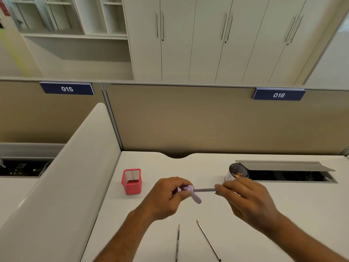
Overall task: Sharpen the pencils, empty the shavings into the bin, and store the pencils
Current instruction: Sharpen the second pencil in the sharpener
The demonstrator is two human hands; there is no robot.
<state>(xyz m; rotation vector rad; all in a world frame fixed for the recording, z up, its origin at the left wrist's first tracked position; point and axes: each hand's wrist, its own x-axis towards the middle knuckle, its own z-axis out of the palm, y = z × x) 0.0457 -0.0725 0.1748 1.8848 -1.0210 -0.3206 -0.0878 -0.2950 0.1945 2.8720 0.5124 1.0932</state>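
Sharpening is the step in hand: a pencil [204, 190] is held level above the desk [283, 214], its tip end inside a lilac sharpener [188, 190] and its far end hidden in the right hand [243, 197]. The left hand [168, 195] is closed around the sharpener body, thumb and fingers pressed on it; the right hand pinches the pencil shaft between thumb and fingertips. A lilac flap or lid hangs down from the sharpener toward the desk; whether it is the shavings cover, and whether it is latched, cannot be told. If it is that cover and it is loose, twisting could spill shavings onto the desk instead of keeping them for the bin. Both items are held in mid-air with no support, so any angle between pencil and sharpener would likely snap the lead or jam the tip; a slack pinch on the shaft would let the pencil slip without cutting. Two more pencils [177, 242] [208, 241] lie on the desk near the front edge, just below the forearms, points away from the person; a dropped wrist could roll them off. A red mesh cup [132, 181] stands to the left, apart from the hands, and a printed round tin [237, 173] stands behind the right hand beside an open cable tray [290, 175]. Which one is for storage cannot be told, and no bin is visible.
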